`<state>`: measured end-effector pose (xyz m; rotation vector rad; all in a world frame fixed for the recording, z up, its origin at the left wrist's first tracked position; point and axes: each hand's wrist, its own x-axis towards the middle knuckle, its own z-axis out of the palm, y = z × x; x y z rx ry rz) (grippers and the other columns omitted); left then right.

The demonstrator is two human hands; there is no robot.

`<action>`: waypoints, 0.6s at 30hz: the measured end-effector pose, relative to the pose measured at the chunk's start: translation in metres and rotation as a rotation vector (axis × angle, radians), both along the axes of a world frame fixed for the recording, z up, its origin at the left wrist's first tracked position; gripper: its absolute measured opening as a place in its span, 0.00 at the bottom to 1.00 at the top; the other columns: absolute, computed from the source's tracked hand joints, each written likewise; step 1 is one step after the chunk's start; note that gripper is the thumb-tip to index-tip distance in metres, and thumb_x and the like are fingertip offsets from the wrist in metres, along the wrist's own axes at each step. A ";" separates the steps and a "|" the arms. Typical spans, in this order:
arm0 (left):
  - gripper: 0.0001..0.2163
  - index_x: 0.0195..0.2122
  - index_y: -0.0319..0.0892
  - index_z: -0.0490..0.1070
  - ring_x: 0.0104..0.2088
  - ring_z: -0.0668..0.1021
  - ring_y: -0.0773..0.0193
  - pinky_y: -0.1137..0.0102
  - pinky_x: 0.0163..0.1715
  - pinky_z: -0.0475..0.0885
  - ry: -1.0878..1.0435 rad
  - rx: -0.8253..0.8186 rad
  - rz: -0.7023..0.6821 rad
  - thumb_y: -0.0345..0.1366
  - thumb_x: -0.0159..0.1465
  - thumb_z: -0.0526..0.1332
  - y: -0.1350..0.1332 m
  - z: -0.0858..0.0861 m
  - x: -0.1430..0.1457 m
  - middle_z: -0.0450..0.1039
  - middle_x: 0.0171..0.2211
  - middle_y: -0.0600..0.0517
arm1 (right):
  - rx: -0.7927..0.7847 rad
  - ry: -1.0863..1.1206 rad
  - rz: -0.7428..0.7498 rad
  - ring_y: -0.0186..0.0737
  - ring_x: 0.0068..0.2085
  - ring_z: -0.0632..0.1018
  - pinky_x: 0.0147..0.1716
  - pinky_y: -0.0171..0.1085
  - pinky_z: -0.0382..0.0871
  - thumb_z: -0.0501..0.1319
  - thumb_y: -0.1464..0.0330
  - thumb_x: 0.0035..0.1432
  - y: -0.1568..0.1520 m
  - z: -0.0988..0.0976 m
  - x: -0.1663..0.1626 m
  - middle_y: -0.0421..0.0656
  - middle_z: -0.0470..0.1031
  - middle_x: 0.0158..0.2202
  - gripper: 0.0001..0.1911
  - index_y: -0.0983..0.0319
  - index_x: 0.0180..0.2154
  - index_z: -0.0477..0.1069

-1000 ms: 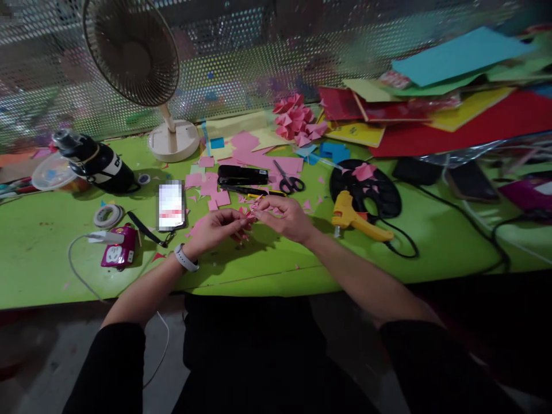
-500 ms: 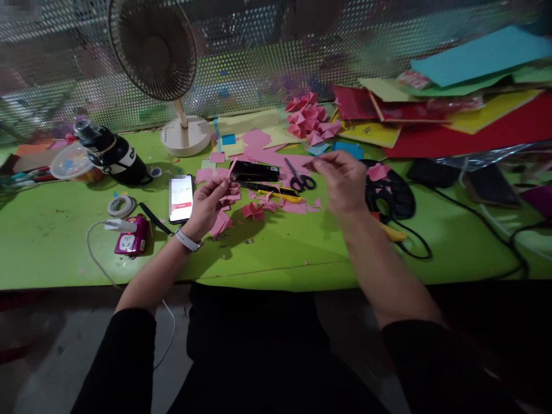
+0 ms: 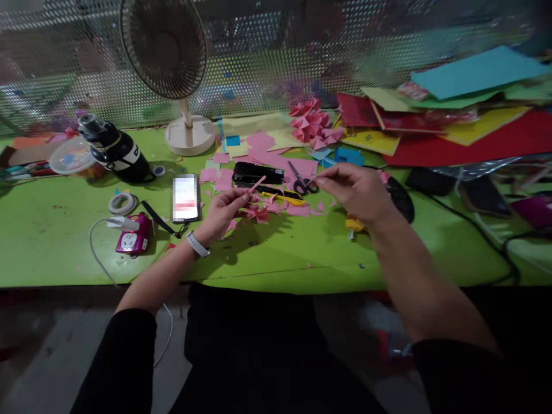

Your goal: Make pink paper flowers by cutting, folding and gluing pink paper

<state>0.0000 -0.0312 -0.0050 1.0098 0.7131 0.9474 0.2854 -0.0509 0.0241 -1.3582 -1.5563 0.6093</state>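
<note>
My left hand (image 3: pixel 226 213) pinches a narrow pink paper strip (image 3: pixel 257 184) that points up and to the right. My right hand (image 3: pixel 351 187) is closed in a pinch, and what lies at its fingertips is too small and blurred to name. Between the hands lie a black stapler (image 3: pixel 259 172), black-handled scissors (image 3: pixel 302 181) and a yellow utility knife (image 3: pixel 288 197). Cut pink paper pieces (image 3: pixel 297 211) and a folded pink paper shape (image 3: pixel 257 215) are scattered just in front of them. Behind stands a cluster of folded pink paper (image 3: pixel 314 122).
At the left are a phone (image 3: pixel 185 198), a black bottle (image 3: pixel 114 148), a tape roll (image 3: pixel 122 203) and a purple power socket (image 3: pixel 133 234). A fan (image 3: pixel 190 137) stands at the back. Coloured sheets (image 3: pixel 478 72) pile up at right, above cables. A yellow-handled tool (image 3: pixel 353 223) lies under my right forearm.
My left hand has moved right and slightly down, and the pink strip in it now shows clearly. My right hand has shifted right and a little lower. The view has shifted slightly.
</note>
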 end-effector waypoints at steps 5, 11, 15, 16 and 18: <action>0.10 0.39 0.38 0.76 0.32 0.81 0.69 0.74 0.31 0.76 -0.007 -0.024 0.043 0.37 0.59 0.70 0.001 0.003 -0.001 0.80 0.37 0.49 | 0.005 -0.125 -0.091 0.40 0.32 0.78 0.36 0.41 0.73 0.66 0.65 0.53 -0.002 0.006 0.021 0.45 0.80 0.32 0.06 0.60 0.33 0.77; 0.08 0.37 0.38 0.76 0.30 0.80 0.70 0.76 0.28 0.76 -0.022 -0.043 0.071 0.35 0.59 0.69 0.002 0.007 -0.002 0.79 0.34 0.50 | 0.117 -0.172 -0.341 0.40 0.30 0.78 0.35 0.42 0.73 0.67 0.64 0.52 0.003 0.023 0.082 0.48 0.81 0.31 0.09 0.63 0.33 0.79; 0.08 0.37 0.38 0.77 0.30 0.80 0.71 0.76 0.29 0.76 -0.027 -0.045 0.069 0.35 0.59 0.70 0.003 0.004 -0.002 0.79 0.34 0.50 | 0.033 -0.261 -0.379 0.41 0.31 0.79 0.37 0.42 0.74 0.65 0.64 0.54 0.012 0.021 0.111 0.49 0.82 0.32 0.10 0.64 0.35 0.79; 0.09 0.37 0.38 0.77 0.30 0.80 0.71 0.76 0.29 0.76 -0.030 -0.046 0.071 0.36 0.59 0.70 0.004 0.003 -0.002 0.79 0.34 0.50 | -0.012 -0.304 -0.390 0.42 0.32 0.80 0.37 0.41 0.73 0.65 0.64 0.55 0.017 0.019 0.113 0.49 0.82 0.33 0.10 0.64 0.36 0.79; 0.10 0.37 0.37 0.76 0.30 0.80 0.70 0.76 0.29 0.76 -0.023 -0.057 0.077 0.36 0.58 0.71 0.004 0.002 -0.002 0.79 0.33 0.50 | -0.145 -0.441 -0.395 0.44 0.36 0.81 0.38 0.40 0.72 0.64 0.65 0.57 0.033 0.015 0.108 0.50 0.82 0.35 0.11 0.65 0.38 0.79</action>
